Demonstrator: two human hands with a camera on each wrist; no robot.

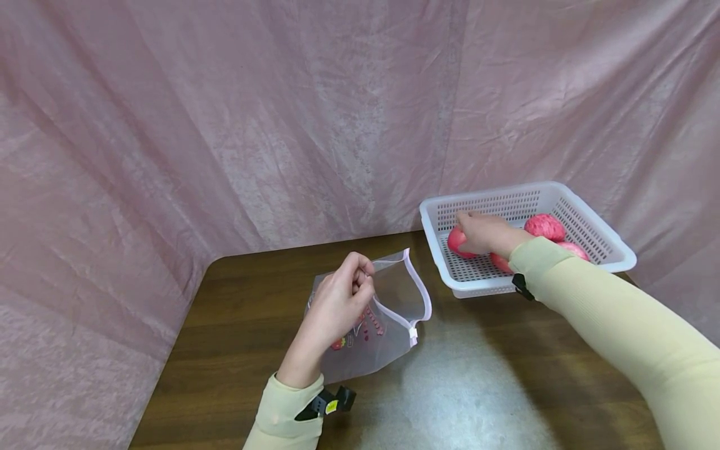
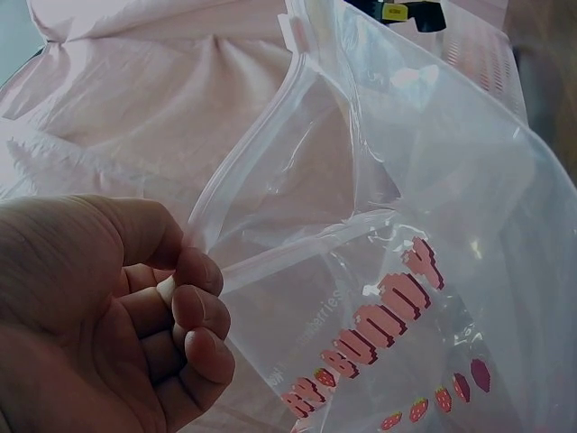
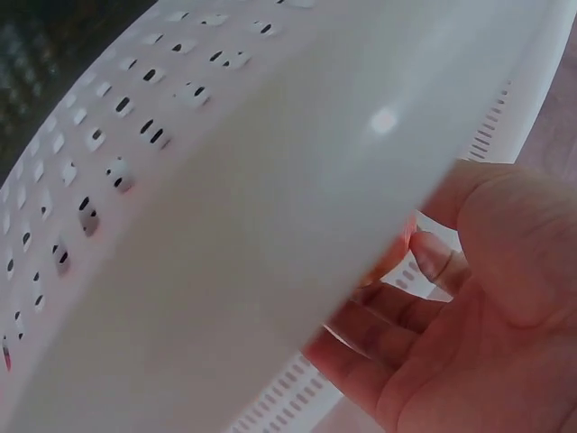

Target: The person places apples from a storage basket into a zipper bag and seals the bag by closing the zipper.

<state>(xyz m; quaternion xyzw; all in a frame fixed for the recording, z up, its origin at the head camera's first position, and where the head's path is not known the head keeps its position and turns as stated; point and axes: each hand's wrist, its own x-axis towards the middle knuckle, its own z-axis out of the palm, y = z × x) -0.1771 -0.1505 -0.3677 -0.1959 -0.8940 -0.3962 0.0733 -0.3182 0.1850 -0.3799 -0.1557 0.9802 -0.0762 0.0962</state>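
A clear plastic slider bag (image 1: 368,365) lies on the table, its pink-edged mouth parted toward the right. My left hand (image 1: 337,300) pinches the bag's edge between thumb and index finger, the other fingers curled. Strawberry and letter prints (image 2: 379,325) show on the bag in the left wrist view. Over at the right, my right hand (image 1: 486,233) reaches into a white basket (image 1: 432,234) and grips a red apple (image 1: 458,242) at its left end. In the right wrist view the basket wall (image 3: 261,198) hides most of that apple (image 3: 394,257).
Other red apples (image 1: 544,227) lie in the basket, partly behind the right forearm. The basket stands at the back right of the brown wooden table (image 1: 253,300). A pink curtain (image 1: 315,125) hangs behind. A black wrist camera (image 1: 326,403) sits on the left sleeve.
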